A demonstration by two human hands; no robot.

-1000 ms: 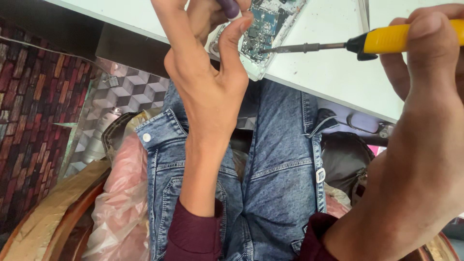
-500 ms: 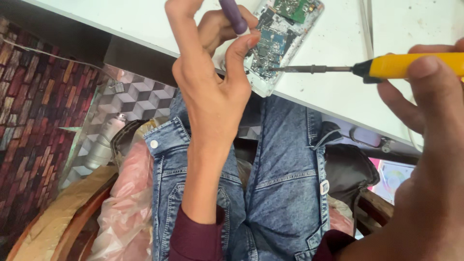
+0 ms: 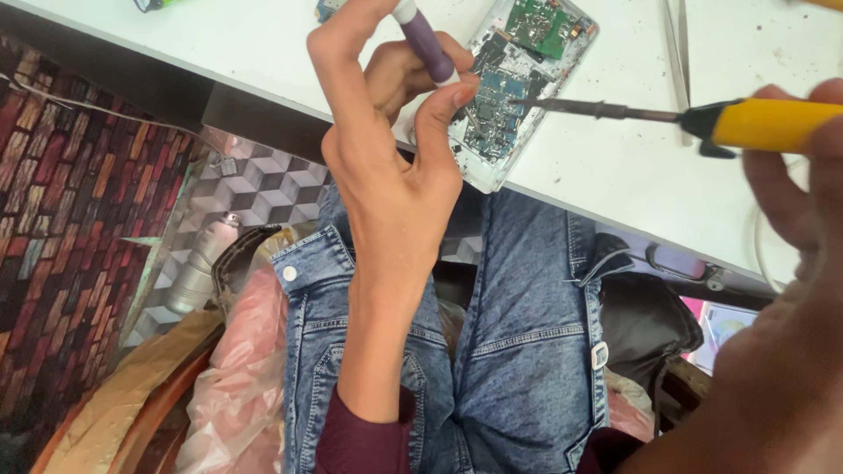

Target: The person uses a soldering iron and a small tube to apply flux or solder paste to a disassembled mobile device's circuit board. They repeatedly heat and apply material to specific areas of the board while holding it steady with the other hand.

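phone point(image 3: 518, 92): opened-up handset in a white frame, boards showing, lying flat on the white bench point(image 3: 263, 44) right at the front edge, above your lap. Corner is poking slightly past the lip.

left hand point(image 3: 395, 167): you're pinching a purple-handled tool point(image 3: 428, 48) btwn thumb and fingers, tip going down at the phone's left side. Fingers closed on it, index sticking up loose.

right hand point(image 3: 790, 202): you're wrapping it round a yellow-handled iron point(image 3: 773, 123), looks like a soldering iron. Grip's partly out of frame, but the fingers are curled on the handle. Metal tip is sitting over the blue board, can't tell if it's actually touching.

handling, imo: phone's light and stiff but fragile w/ the guts exposed. It'll prob slide on that smooth bench since nothing's pinning it down.

where to grab: take it by the white frame edges, not the boards or small parts.

iron: hold the yellow grip only, shaft's likely hot.

other stuff: tweezers point(image 3: 678, 44) lying on the bench beyond the iron.
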